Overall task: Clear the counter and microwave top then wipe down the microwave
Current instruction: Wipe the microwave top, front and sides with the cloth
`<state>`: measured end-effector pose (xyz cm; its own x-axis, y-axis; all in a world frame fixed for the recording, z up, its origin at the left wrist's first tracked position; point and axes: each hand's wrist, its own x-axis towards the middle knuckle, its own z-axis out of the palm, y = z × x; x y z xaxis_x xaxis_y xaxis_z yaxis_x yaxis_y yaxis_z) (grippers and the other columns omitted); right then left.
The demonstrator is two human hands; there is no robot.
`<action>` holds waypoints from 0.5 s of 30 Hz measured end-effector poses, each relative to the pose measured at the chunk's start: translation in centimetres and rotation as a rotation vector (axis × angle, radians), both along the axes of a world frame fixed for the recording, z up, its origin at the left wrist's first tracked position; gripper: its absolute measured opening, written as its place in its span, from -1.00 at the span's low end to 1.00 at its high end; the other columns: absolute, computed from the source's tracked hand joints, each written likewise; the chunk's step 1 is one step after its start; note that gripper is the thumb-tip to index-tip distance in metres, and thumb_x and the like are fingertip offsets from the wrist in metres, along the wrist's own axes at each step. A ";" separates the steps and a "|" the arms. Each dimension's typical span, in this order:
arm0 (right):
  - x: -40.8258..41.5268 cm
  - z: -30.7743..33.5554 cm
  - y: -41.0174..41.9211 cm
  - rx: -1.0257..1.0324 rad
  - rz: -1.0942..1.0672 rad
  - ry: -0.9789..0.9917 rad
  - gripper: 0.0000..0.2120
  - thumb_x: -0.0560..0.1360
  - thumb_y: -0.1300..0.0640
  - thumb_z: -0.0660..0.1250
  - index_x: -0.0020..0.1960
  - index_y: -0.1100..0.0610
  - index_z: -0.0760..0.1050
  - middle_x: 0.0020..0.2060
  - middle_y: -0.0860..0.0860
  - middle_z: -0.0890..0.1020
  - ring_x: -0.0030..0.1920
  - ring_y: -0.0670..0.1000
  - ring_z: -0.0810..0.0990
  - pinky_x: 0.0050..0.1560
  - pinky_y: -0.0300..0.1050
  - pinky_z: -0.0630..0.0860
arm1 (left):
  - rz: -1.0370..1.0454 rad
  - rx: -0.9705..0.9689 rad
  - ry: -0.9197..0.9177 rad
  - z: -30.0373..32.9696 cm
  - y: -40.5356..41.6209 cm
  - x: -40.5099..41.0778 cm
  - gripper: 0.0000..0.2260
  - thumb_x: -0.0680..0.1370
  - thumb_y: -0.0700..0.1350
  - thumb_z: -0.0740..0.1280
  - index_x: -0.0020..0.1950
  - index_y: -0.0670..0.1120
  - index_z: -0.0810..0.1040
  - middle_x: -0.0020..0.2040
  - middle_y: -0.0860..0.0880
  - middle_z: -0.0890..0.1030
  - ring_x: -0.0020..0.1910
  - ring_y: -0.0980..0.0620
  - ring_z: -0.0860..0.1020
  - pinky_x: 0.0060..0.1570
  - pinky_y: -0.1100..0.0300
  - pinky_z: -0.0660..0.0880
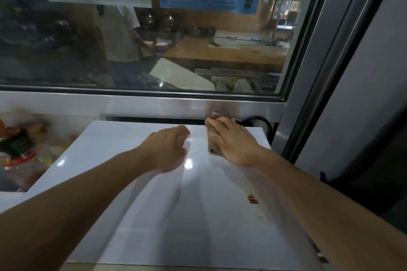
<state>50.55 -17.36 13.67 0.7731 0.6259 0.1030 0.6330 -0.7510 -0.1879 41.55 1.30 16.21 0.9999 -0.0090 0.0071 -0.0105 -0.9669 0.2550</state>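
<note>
The white microwave top (pixel 154 215) fills the lower middle of the head view. My right hand (pixel 233 143) lies flat near its back right corner, with straight fingers pressing a brownish cloth (pixel 211 138). Only the cloth's left edge and far end show from under the hand. My left hand (pixel 167 149) is just left of it over the back middle of the top, blurred, with fingers loosely curled and nothing visible in them.
A small red and orange sticker (pixel 252 199) sits on the top's right side. Colourful food packets (pixel 19 145) lie on the counter to the left. A black cable (pixel 259 121) loops behind the microwave, below a steel sill and window (pixel 176 50).
</note>
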 end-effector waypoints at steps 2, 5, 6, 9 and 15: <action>0.5 0.2 -2.7 -0.011 -0.092 0.023 -0.55 0.61 -0.03 0.01 0.49 -0.06 0.06 0.45 -0.01 0.17 0.44 0.11 0.17 0.43 0.08 0.13 | 0.017 -0.032 -0.038 0.1 1.7 -1.1 -0.67 0.57 -0.09 0.25 0.34 -0.04 0.38 0.29 -0.02 0.48 0.24 -0.06 0.45 0.22 0.06 0.41; 0.9 0.2 -4.1 -0.028 -0.151 0.058 -0.56 0.62 0.02 -0.03 0.50 -0.07 0.06 0.48 -0.01 0.15 0.48 0.10 0.11 0.47 0.11 0.08 | 0.066 0.012 -0.105 -0.2 5.5 -3.0 -0.70 0.56 -0.06 0.26 0.29 -0.02 0.45 0.29 0.00 0.49 0.27 -0.05 0.42 0.27 0.01 0.37; 0.9 0.1 -3.6 -0.032 -0.146 0.043 -0.55 0.62 0.03 -0.02 0.50 -0.04 0.08 0.49 0.00 0.14 0.49 0.09 0.08 0.49 0.10 0.04 | 0.088 0.045 -0.115 -0.3 6.9 -3.5 -0.70 0.55 -0.01 0.24 0.27 0.00 0.47 0.28 0.01 0.50 0.26 -0.05 0.42 0.26 0.00 0.37; 0.1 -0.1 -0.1 -0.018 -0.092 -0.027 -0.54 0.60 0.05 -0.01 0.49 0.05 0.12 0.50 0.02 0.14 0.51 0.06 0.05 0.52 0.03 -0.06 | 0.146 0.148 -0.097 -0.5 10.3 -4.6 -0.67 0.50 0.10 0.19 0.23 0.07 0.48 0.27 0.01 0.50 0.24 -0.06 0.41 0.23 0.00 0.38; -2.3 -0.1 10.2 -0.004 -0.050 -0.022 -0.56 0.61 0.06 -0.01 0.49 0.04 0.13 0.50 0.01 0.14 0.50 0.02 0.07 0.51 0.04 -0.07 | 0.112 0.099 -0.075 -1.2 11.9 -4.9 -0.65 0.52 0.06 0.23 0.31 0.11 0.42 0.34 0.01 0.41 0.28 -0.05 0.37 0.27 0.04 0.35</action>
